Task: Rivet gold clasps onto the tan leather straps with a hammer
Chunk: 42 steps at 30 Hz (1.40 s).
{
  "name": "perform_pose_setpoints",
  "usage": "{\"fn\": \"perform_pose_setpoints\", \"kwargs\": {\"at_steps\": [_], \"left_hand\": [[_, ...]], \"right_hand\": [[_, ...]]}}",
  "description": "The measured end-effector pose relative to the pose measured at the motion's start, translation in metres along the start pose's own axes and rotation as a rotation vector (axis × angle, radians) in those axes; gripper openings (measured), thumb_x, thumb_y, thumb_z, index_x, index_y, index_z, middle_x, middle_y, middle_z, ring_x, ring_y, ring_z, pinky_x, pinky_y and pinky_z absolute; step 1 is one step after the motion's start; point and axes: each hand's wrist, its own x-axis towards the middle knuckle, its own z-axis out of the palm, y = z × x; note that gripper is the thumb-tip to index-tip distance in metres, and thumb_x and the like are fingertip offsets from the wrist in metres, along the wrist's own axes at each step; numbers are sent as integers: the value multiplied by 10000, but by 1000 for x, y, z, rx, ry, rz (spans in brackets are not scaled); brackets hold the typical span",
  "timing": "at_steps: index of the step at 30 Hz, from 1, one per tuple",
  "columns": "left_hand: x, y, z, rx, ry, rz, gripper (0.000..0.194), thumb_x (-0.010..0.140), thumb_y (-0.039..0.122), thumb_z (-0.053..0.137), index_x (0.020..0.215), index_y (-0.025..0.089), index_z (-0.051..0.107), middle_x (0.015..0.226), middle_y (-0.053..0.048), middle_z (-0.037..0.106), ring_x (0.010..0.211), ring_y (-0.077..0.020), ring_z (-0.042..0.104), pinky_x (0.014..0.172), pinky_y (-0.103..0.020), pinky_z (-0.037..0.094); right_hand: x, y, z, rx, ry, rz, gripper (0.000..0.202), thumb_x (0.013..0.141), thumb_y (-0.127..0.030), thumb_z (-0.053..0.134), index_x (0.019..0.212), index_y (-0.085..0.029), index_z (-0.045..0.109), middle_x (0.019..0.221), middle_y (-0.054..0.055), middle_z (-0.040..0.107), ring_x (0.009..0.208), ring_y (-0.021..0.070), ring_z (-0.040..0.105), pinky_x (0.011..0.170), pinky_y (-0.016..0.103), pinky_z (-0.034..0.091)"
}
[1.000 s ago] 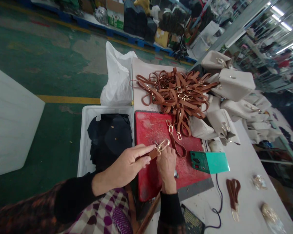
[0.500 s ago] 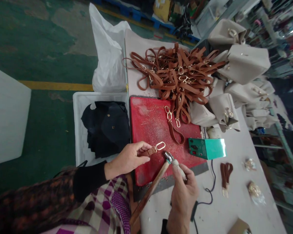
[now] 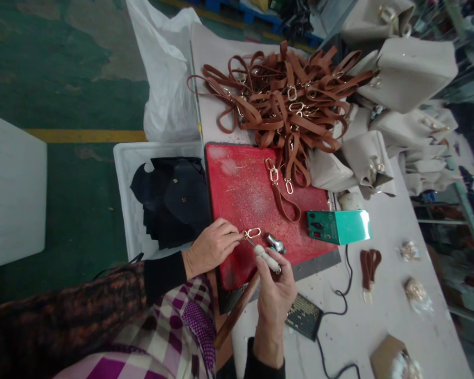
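Left hand (image 3: pixel 211 246): fingers pinched together on a short brown strap tab with a gold clasp (image 3: pixel 252 232), held just above the near left corner of the red mat (image 3: pixel 240 195); the clasp's long axis runs left to right across the mat, its loop pointing away from the hand toward the mat's middle. Right hand (image 3: pixel 275 292): closed around a hammer (image 3: pixel 256 268) high on its shaft, just off the mat's near edge; the wooden handle slants down and left toward the person's lap, the metal head (image 3: pixel 275 243) resting over the mat just right of the clasp, and a pale wrapped tool, too small to identify, sits between the fingers. Hands close together, not touching. Count on and around the mat: one loose brown strap (image 3: pixel 279 196) with two gold clasps lying on it; one tangled heap of brown straps (image 3: pixel 284 100) at its far edge, number not countable; several cream bags (image 3: pixel 411 68) to its far right; one green box (image 3: pixel 337 226) at its right edge; one folded brown strap (image 3: pixel 369 266) further right; one white crate (image 3: pixel 124 173) of dark pieces to its left; one white plastic bag (image 3: pixel 166 79) beyond the crate
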Motion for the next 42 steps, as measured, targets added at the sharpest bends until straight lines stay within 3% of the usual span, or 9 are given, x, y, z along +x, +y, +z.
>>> {"fn": "perform_pose_setpoints", "kwargs": {"at_steps": [5, 9, 19, 28, 32, 37, 42], "left_hand": [[1, -3, -1, -88, 16, -66, 80, 932, 123, 540, 995, 141, 587, 915, -54, 652, 834, -189, 552, 802, -353, 489], [2, -2, -2, -111, -5, -135, 140, 903, 129, 593, 1035, 146, 549, 909, -48, 637, 825, -190, 549, 786, -338, 489], [2, -1, -2, -128, -6, -151, 190, 902, 122, 574, 1082, 152, 521, 953, -60, 644, 863, -207, 566, 810, -351, 498], [4, 1, -3, -127, 0, -150, 175, 883, 96, 591, 1043, 141, 537, 911, -53, 636, 845, -206, 564, 772, -327, 486], [4, -1, -1, -139, 27, -134, 155, 879, 95, 588, 1017, 149, 542, 892, -44, 638, 817, -198, 562, 762, -324, 480], [3, -2, 4, -235, 84, -151, 194, 833, 63, 552, 1001, 159, 570, 885, -45, 648, 806, -184, 567, 760, -321, 491], [3, 0, 9, -281, 164, -174, 118, 873, 107, 539, 970, 148, 591, 811, -44, 647, 738, -167, 563, 685, -288, 496]], "right_hand": [[-1, -1, 7, -220, -60, -195, 309, 823, -387, 669, 1021, -151, 647, 966, 91, 726, 810, 179, 688, 792, 311, 539], [2, -3, 7, -363, -55, -288, 277, 863, -395, 621, 1009, -160, 637, 976, 90, 716, 833, 180, 681, 766, 289, 523], [1, -14, 14, -487, -159, -336, 240, 922, -363, 529, 1032, -167, 611, 1065, 108, 687, 902, 191, 657, 803, 317, 498], [5, -16, 17, -592, -178, -387, 227, 928, -362, 505, 1008, -172, 600, 987, 103, 676, 907, 217, 633, 805, 342, 479], [9, -29, 23, -686, -240, -465, 182, 939, -291, 458, 997, -171, 580, 963, 106, 647, 905, 234, 598, 789, 364, 476], [21, -57, 34, -874, -432, -558, 162, 913, -151, 403, 963, -179, 554, 963, 107, 623, 896, 246, 579, 782, 379, 473], [26, -66, 39, -965, -465, -607, 192, 890, -84, 382, 949, -180, 537, 912, 87, 599, 856, 228, 577, 725, 334, 476]]}}
